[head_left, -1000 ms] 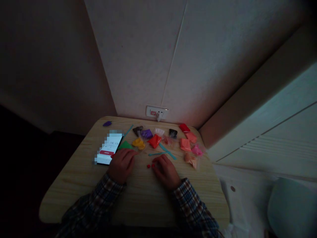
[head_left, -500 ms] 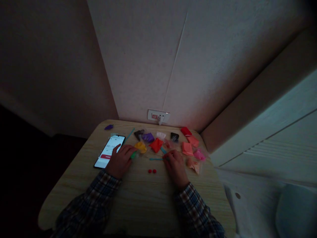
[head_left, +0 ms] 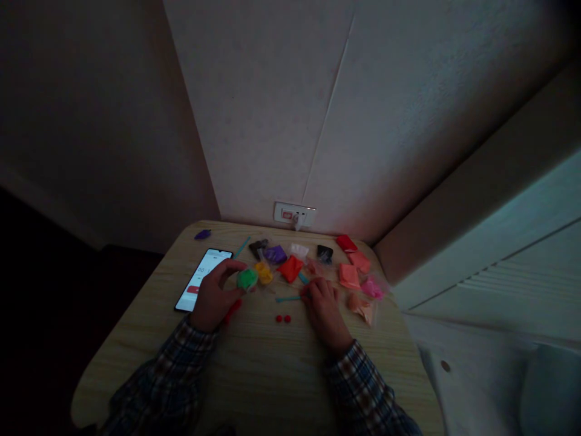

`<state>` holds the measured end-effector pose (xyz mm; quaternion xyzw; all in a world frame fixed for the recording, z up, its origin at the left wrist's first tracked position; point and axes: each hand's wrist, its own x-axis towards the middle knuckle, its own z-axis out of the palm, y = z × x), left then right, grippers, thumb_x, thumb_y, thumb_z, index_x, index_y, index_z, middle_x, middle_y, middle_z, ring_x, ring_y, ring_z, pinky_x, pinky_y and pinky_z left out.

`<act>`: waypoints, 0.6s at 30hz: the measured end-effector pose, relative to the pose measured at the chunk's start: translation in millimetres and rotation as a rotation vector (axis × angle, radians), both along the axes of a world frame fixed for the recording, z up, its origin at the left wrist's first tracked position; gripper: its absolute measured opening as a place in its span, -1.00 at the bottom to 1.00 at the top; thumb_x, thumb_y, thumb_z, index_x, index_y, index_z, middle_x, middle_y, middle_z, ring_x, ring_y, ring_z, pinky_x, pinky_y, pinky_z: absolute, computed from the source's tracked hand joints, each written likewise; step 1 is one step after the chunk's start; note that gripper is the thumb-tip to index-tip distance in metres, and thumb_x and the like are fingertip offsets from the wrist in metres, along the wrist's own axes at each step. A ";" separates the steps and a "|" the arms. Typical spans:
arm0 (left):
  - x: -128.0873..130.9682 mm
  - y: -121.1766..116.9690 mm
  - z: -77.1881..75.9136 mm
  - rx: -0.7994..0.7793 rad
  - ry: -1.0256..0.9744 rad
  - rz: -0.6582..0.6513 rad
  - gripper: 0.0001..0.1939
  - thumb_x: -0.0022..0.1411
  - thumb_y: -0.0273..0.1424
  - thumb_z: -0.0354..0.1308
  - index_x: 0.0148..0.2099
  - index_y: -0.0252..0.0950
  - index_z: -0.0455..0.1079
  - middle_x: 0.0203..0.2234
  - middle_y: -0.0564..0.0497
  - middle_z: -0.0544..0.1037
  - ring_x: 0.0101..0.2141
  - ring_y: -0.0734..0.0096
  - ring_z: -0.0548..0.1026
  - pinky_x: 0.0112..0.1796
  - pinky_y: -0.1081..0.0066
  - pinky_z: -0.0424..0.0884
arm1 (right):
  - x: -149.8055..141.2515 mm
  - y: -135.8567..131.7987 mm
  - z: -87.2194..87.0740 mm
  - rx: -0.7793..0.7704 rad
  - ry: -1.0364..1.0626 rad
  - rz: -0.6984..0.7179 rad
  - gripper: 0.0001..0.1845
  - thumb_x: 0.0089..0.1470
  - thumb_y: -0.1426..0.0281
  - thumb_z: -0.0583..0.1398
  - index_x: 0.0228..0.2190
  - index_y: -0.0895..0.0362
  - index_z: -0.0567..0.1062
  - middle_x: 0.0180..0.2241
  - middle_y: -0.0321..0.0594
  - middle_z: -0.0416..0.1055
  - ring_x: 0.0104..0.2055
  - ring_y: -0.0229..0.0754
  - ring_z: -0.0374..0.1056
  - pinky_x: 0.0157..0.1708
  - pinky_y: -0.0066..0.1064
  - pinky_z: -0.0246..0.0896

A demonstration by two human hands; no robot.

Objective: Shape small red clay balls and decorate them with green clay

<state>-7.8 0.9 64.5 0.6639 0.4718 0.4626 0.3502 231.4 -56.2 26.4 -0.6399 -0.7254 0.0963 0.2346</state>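
Note:
My left hand (head_left: 215, 297) pinches a small bag of green clay (head_left: 247, 278) between thumb and fingers, just above the table. Beneath its thumb side lies a red piece (head_left: 233, 310), partly covered. My right hand (head_left: 323, 309) rests on the table with its fingers curled together at the end of a turquoise stick (head_left: 288, 298). A hint of red shows at its fingertips, too small to name. Two little red balls (head_left: 283, 318) lie side by side between the hands. A bag of yellow clay (head_left: 264, 274) sits just beyond the green one.
A phone (head_left: 204, 280) with a lit timer lies at the left. Across the back are bags of purple (head_left: 275, 254), red (head_left: 290, 268) and black clay (head_left: 324, 254). Salmon (head_left: 349, 275), pink (head_left: 373, 287) and peach packets (head_left: 361, 307) lie right. A wall socket (head_left: 295, 214) is behind.
My left hand has picked up the green clay bag, uncovering the red piece. My right hand has moved away from the red balls, right, onto the turquoise stick's end.

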 end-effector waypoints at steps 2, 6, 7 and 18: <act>2.6 -1.0 0.1 -0.027 -0.079 -0.028 -0.76 -0.06 -0.42 0.23 -0.28 -0.30 0.32 -0.33 -0.04 0.50 -0.25 0.24 0.51 -0.22 0.30 0.47 | -1.1 0.5 0.3 -0.004 0.024 0.023 -0.88 0.12 0.47 0.10 -0.27 0.09 0.40 -0.17 -0.13 0.33 -0.07 -0.07 0.22 -0.11 -0.21 0.07; 7.3 -5.3 3.1 -0.065 -0.222 -0.092 -0.75 -0.15 -0.51 0.30 -0.35 -0.30 0.35 -0.35 -0.02 0.51 -0.27 0.26 0.51 -0.22 0.32 0.47 | -1.6 3.3 -1.5 -0.011 0.072 0.032 -0.91 0.12 0.46 0.09 -0.35 0.09 0.41 -0.19 -0.13 0.34 -0.09 -0.07 0.23 -0.11 -0.19 0.08; 8.5 -6.6 4.1 -0.076 -0.256 -0.112 -0.75 -0.17 -0.53 0.30 -0.37 -0.30 0.36 -0.36 -0.02 0.51 -0.27 0.24 0.50 -0.23 0.31 0.47 | -1.3 4.0 -2.1 -0.012 0.086 0.023 -0.90 0.12 0.46 0.08 -0.36 0.10 0.40 -0.21 -0.12 0.35 -0.10 -0.05 0.23 -0.11 -0.17 0.08; 11.8 -20.1 21.7 0.133 -0.375 -0.245 -0.67 -0.09 -0.52 0.36 -0.25 -0.24 0.36 -0.35 0.03 0.42 -0.28 0.34 0.43 -0.28 0.38 0.43 | 3.4 -1.1 37.8 0.042 0.356 0.041 -0.88 0.19 0.40 -0.01 -0.36 0.11 0.30 -0.42 -0.25 0.36 -0.40 -0.23 0.31 -0.41 -0.42 0.25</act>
